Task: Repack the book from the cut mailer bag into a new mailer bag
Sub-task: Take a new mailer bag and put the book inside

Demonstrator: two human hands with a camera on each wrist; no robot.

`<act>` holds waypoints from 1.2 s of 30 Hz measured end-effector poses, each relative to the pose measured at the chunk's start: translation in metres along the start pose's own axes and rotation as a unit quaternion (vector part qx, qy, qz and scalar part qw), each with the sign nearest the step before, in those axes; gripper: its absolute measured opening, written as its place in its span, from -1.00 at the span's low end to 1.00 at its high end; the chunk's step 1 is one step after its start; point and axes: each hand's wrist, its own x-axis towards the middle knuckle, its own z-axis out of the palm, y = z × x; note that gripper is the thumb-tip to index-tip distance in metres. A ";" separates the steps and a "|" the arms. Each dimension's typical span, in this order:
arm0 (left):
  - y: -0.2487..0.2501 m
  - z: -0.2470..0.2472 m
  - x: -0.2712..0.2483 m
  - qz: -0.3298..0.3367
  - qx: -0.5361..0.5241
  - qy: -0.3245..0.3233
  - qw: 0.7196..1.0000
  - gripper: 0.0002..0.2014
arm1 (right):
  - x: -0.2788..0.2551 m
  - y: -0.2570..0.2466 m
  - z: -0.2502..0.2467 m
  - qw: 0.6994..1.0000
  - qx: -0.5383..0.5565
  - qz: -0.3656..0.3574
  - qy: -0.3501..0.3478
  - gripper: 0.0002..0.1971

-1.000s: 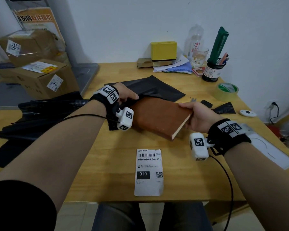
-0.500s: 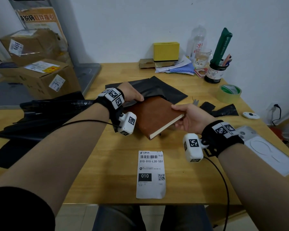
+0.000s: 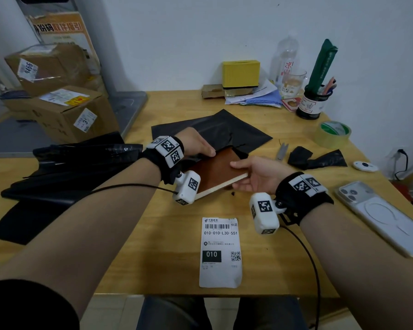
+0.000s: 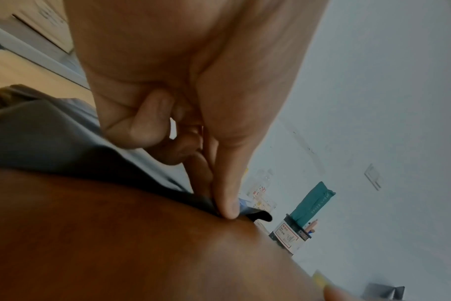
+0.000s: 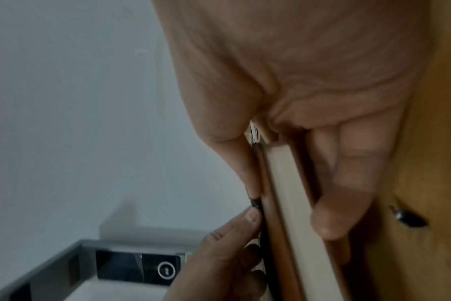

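A brown book half inside a black mailer bag on a wooden table.

The wooden table (image 3: 134, 234) stands against a pale wall (image 3: 177, 39), with taped cardboard boxes (image 3: 65, 110) stacked off its left side. A dark pen cup (image 3: 311, 107) at the back right holds pens and a green folded packet; near it stand a yellow box (image 3: 240, 73), a glass and a roll of tape (image 3: 332, 134). A printed shipping label (image 3: 221, 251) lies at the near edge and a phone (image 3: 382, 217) at the right. The book (image 3: 215, 172) lies mid-table, its far end inside the mouth of the black mailer bag (image 3: 224, 127). The left hand (image 3: 196, 144) pinches the bag's edge against the cover; the right hand (image 3: 255, 173) grips the book's near corner, thumb on top, fingers under.
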 end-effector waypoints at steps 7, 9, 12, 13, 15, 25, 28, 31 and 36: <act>-0.021 0.000 -0.015 -0.031 0.019 0.005 0.999 -0.83 | 0.001 -0.021 -0.003 0.956 -0.275 0.007 0.100 -0.62; -0.028 -0.006 -0.020 -0.034 -0.008 0.046 0.998 -0.85 | 0.003 -0.029 -0.006 0.930 -0.342 -0.010 0.130 -0.68; -0.042 -0.016 -0.027 -0.065 -0.064 0.132 0.987 -0.80 | 0.011 -0.037 -0.011 0.912 -0.360 -0.065 0.188 -0.70; -0.047 -0.019 -0.030 -0.080 -0.077 0.147 0.983 -0.75 | 0.016 -0.039 -0.012 0.910 -0.349 -0.089 0.205 -0.70; -0.056 -0.022 -0.035 -0.125 -0.089 0.148 0.977 -0.56 | 0.023 -0.042 -0.011 0.904 -0.339 -0.125 0.227 -0.76; -0.059 -0.006 -0.065 -0.223 -0.122 -0.010 0.967 -0.69 | 0.035 -0.041 -0.010 0.866 -0.444 -0.060 0.223 -0.64; -0.062 -0.002 -0.062 -0.202 -0.106 0.071 0.971 -0.69 | 0.032 -0.040 -0.009 0.868 -0.451 -0.045 0.203 -0.65; -0.062 -0.003 -0.056 -0.178 -0.130 0.126 0.967 -0.70 | 0.027 -0.039 -0.008 0.887 -0.413 -0.059 0.195 -0.77; -0.045 -0.004 -0.043 -0.164 -0.260 0.118 0.944 -0.51 | 0.023 -0.041 0.001 0.949 -0.259 -0.083 0.161 -0.83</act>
